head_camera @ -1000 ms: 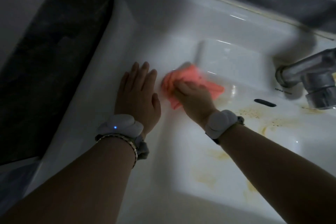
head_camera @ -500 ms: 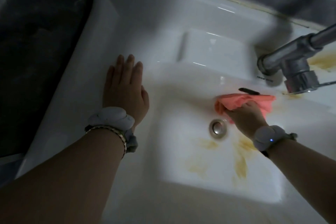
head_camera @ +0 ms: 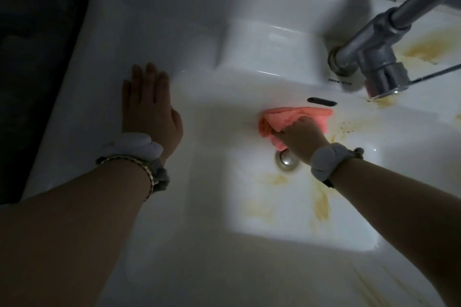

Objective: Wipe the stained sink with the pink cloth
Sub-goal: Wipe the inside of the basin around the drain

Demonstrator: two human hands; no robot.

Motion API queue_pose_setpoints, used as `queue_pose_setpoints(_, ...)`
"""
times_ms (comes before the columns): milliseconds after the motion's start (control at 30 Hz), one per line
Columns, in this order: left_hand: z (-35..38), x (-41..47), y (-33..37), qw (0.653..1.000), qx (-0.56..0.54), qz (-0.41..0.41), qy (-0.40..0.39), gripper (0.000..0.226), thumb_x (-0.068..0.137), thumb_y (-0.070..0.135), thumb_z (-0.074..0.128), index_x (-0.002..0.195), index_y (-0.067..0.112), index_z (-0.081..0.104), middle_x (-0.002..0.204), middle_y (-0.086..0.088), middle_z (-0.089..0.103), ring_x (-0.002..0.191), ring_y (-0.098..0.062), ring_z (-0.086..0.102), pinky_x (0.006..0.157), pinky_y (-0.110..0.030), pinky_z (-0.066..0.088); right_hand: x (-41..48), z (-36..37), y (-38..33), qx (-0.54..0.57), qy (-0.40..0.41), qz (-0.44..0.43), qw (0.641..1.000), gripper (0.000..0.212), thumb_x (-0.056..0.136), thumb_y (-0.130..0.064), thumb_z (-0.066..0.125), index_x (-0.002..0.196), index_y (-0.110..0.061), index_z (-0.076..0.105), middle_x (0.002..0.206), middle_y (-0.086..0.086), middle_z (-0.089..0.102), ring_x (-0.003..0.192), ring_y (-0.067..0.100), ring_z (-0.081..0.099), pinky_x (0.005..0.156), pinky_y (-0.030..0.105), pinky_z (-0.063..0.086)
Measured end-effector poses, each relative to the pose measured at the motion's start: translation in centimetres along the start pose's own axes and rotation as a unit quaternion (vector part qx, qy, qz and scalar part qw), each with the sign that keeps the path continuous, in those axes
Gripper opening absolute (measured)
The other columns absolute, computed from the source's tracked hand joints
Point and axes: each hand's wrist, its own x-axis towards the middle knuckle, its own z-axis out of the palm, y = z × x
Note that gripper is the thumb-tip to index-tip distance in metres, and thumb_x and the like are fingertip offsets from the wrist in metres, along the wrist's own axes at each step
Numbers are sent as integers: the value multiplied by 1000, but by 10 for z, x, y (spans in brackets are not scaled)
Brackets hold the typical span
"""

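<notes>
— Where is the cloth?

— In my right hand (head_camera: 301, 137). My fingers are curled round the bunched pink cloth (head_camera: 287, 119) and press it on the far slope of the sink (head_camera: 199, 32). The drain (head_camera: 287, 159) sits just below my knuckles, and the overflow slot (head_camera: 321, 101) lies just beyond the cloth.

— And your other hand?

— My left hand (head_camera: 147, 112) lies flat on the sink's side, with the fingers straight and together, holding nothing, well apart from the cloth.

— What about the dirt?

— Yellow-brown stains (head_camera: 321, 204) lie near my right wrist, and there are more by the tap (head_camera: 374, 57).
</notes>
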Motion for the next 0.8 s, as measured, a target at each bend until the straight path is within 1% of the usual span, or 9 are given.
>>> queue_pose_setpoints(67, 1, 0, -1, 1000, 0, 4, 4, 63, 75, 18, 27, 131, -5, 43, 141, -30, 39, 133, -50, 31, 109, -60, 24, 16, -5, -14, 258, -30, 68, 963, 21, 89, -16, 45, 99, -17, 63, 90, 9, 71, 82, 28, 68, 72, 34, 50)
queue_pose_setpoints(167, 4, 1, -2, 1000, 2, 10, 12, 62, 74, 17, 30, 130, -6, 44, 140, -31, 40, 132, -51, 32, 107, -60, 25, 54, -3, -54, 569, 59, 139, 809, 25, 88, 6, 44, 86, -13, 61, 86, 20, 65, 66, 25, 66, 63, 29, 55)
queue_pose_setpoints(300, 4, 3, -2, 1000, 1, 9, 14, 61, 72, 11, 37, 130, -6, 43, 141, -31, 39, 133, -50, 31, 107, -60, 25, 83, 7, -81, 504, 93, 99, 853, 24, 86, 1, 53, 108, -2, 64, 114, 20, 64, 102, 31, 61, 89, 13, 38)
queue_pose_setpoints(433, 3, 1, -3, 1000, -3, 5, 1, 61, 75, 14, 33, 133, -6, 41, 143, -31, 36, 134, -50, 27, 109, -61, 23, 28, 30, -95, 493, 66, 101, 861, 43, 84, -17, 61, 126, -18, 54, 137, 7, 51, 124, 23, 47, 100, 21, 32)
queue_pose_setpoints(533, 2, 0, -3, 1000, -7, 4, -6, 64, 76, 19, 27, 133, -6, 41, 144, -30, 35, 135, -50, 27, 109, -61, 22, -31, 62, -114, 401, -42, -85, 911, 48, 83, -14, 62, 129, -24, 51, 139, 8, 47, 124, 24, 47, 100, 30, 34)
queue_pose_setpoints(600, 3, 1, -4, 1000, -7, 8, -2, 63, 76, 18, 28, 133, -6, 41, 143, -30, 36, 135, -50, 27, 109, -62, 24, -37, 66, -106, 451, -15, -164, 877, 31, 93, -9, 44, 123, -7, 50, 124, 23, 50, 107, 33, 56, 89, 42, 47)
queue_pose_setpoints(667, 5, 1, -4, 1000, -4, 12, 6, 62, 77, 17, 28, 132, -6, 41, 142, -31, 37, 134, -50, 28, 108, -63, 25, -26, 60, -84, 665, 49, -63, 743, 21, 98, -9, 26, 104, 5, 41, 100, 27, 50, 82, 34, 57, 65, 39, 49)
queue_pose_setpoints(700, 6, 1, -4, 1000, -1, 13, 9, 61, 77, 17, 28, 132, -6, 41, 142, -31, 37, 133, -51, 29, 108, -63, 25, -14, 57, -74, 669, 75, 1, 740, 20, 98, -14, 31, 99, 4, 40, 96, 24, 49, 78, 31, 54, 61, 35, 47)
queue_pose_setpoints(800, 7, 1, -4, 1000, 3, 9, 4, 62, 77, 18, 27, 133, -5, 40, 143, -30, 36, 134, -50, 28, 109, -62, 24, 19, 58, -67, 412, 88, 167, 891, 38, 85, -24, 56, 123, -25, 53, 121, 14, 49, 95, 32, 57, 74, 38, 49)
